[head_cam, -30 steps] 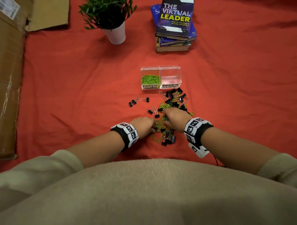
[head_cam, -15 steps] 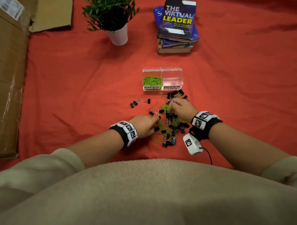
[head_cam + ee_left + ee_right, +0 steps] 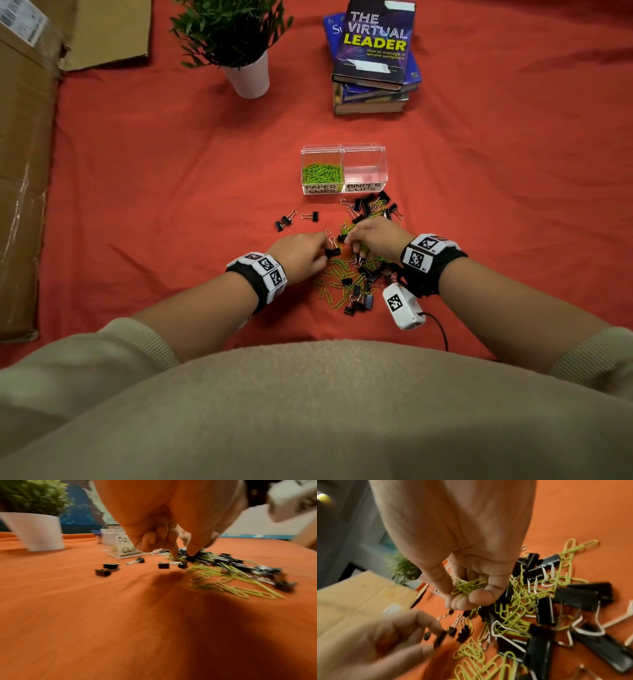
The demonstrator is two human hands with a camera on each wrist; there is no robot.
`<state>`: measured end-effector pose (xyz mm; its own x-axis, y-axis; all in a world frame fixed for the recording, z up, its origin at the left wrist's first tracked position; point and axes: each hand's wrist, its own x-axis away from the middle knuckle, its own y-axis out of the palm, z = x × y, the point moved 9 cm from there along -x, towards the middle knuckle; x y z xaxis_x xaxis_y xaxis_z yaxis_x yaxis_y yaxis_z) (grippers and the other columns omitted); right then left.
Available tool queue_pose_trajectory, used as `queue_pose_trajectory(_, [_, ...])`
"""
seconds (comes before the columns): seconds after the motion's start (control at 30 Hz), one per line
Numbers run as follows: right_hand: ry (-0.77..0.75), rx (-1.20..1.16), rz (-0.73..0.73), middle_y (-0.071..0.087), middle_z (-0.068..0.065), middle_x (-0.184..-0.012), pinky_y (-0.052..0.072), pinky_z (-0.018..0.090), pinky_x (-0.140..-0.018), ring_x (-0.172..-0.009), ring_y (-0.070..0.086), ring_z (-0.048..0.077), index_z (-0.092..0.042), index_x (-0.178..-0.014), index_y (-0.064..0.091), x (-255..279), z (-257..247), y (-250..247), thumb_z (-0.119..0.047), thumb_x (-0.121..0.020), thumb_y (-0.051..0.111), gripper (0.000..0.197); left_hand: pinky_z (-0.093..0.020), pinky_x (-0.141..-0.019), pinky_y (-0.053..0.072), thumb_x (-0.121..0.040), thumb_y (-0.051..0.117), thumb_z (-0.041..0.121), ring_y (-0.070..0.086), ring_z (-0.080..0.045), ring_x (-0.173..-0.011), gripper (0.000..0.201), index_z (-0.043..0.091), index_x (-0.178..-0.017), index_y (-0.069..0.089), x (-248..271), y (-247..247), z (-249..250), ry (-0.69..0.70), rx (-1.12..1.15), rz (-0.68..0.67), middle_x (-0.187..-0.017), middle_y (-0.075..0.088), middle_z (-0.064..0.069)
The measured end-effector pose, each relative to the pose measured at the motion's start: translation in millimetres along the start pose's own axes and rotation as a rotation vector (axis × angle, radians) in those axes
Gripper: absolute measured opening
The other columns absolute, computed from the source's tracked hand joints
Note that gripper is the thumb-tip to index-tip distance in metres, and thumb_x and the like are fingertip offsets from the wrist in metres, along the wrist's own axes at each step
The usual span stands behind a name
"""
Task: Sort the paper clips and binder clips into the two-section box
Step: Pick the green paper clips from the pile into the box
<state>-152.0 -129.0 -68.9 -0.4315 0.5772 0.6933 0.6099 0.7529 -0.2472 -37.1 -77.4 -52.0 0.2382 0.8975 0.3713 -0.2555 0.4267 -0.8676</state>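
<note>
Head view: red cloth carries a clear two-section plastic box mid-cloth; green wire paper clips fill its left section. Mixed black binder clips lie jumbled nearer the person. Right hand cups green clips; left hand pinches one black clip.
</note>
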Motion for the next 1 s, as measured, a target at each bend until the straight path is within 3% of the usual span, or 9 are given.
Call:
queue_pose_trajectory(0.13, [-0.062, 0.237, 0.014, 0.057, -0.001, -0.067, 0.042, 0.026, -0.053, -0.056, 0.051, 0.012, -0.007, -0.093, 0.065, -0.6, -6.5, 7.1, -0.016, -0.095, 0.043, 0.025, -0.036, -0.079, 0.046, -0.088, 0.053, 0.032, 0.059, -0.03, -0.103, 0.032, 0.014, -0.115, 0.052, -3.9, -5.6, -18.0, -0.073, 0.036, 0.002, -0.113, 0.063, -0.009])
queue_pose_trajectory(0.3, [-0.178, 0.686, 0.025, 0.065, 0.006, -0.082, 0.042, 0.026, -0.06, -0.074, 0.059, 0.021, -0.008, -0.082, 0.064, 3.2, -20.2, 18.7, -0.024, -0.084, 0.06, 0.017, -0.032, -0.079, 0.044, -0.088, 0.061, 0.027, 0.06, -0.029, -0.102, 0.026, 0.013, -0.109, 0.056, -10.8, 5.4, -26.4, -0.124, 0.117, -0.06, -0.11, 0.065, -0.009])
queue_pose_trajectory(0.47, [-0.217, 1.113, 0.016, 0.06, 0.005, -0.096, 0.045, 0.032, -0.064, -0.089, 0.06, 0.025, -0.009, -0.1, 0.053, 3.6, -15.5, 40.6, -0.055, -0.078, 0.065, 0.052, -0.026, -0.069, 0.036, -0.088, 0.062, 0.021, 0.059, -0.025, -0.087, 0.011, 0.012, -0.096, 0.061, -9.6, 6.6, -39.7, -0.208, 0.262, -0.018, -0.095, 0.067, -0.009])
queue_pose_trajectory(0.6, [-0.24, 1.144, 0.034, 0.061, 0.008, -0.105, 0.05, 0.039, -0.073, -0.097, 0.06, 0.029, -0.007, -0.108, 0.05, 1.4, -14.6, 48.1, -0.053, -0.079, 0.065, 0.056, -0.025, -0.065, 0.034, -0.086, 0.066, 0.019, 0.051, -0.017, -0.072, 0.008, 0.016, -0.083, 0.058, -8.5, -4.3, -50.6, -0.259, 0.39, 0.042, -0.072, 0.054, 0.003])
queue_pose_trajectory(0.7, [-0.244, 1.14, 0.017, 0.061, 0.011, -0.111, 0.052, 0.042, -0.077, -0.102, 0.06, 0.031, -0.005, -0.117, 0.049, 0.9, -14.5, 53.1, -0.044, -0.086, 0.061, 0.052, -0.027, -0.068, 0.038, -0.086, 0.065, 0.019, 0.05, -0.017, -0.075, 0.014, 0.018, -0.079, 0.053, -10.2, -13.5, -56.7, -0.261, 0.404, 0.091, -0.081, 0.055, 0.0])
queue_pose_trajectory(0.87, [-0.217, 1.072, -0.07, 0.061, 0.013, -0.11, 0.053, 0.043, -0.085, -0.102, 0.06, 0.032, -0.004, -0.112, 0.053, 2.9, -8.0, 63.5, -0.028, -0.092, 0.054, 0.031, -0.026, -0.061, 0.036, -0.088, 0.058, 0.011, 0.047, -0.012, -0.066, 0.009, 0.016, -0.086, 0.051, -9.4, -11.9, -54.1, -0.297, 0.54, 0.058, -0.074, 0.054, 0.003])
queue_pose_trajectory(1.0, [-0.224, 1.102, -0.082, 0.059, 0.015, -0.106, 0.05, 0.041, -0.078, -0.098, 0.059, 0.033, -0.002, -0.109, 0.053, 6.9, -6.6, 67.3, -0.021, -0.092, 0.048, 0.026, -0.027, -0.06, 0.038, -0.091, 0.044, 0.005, 0.048, -0.017, -0.062, 0.017, 0.016, -0.097, 0.056, -8.9, 2.4, -42.7, -0.303, 0.663, -0.043, -0.067, 0.052, 0.003])
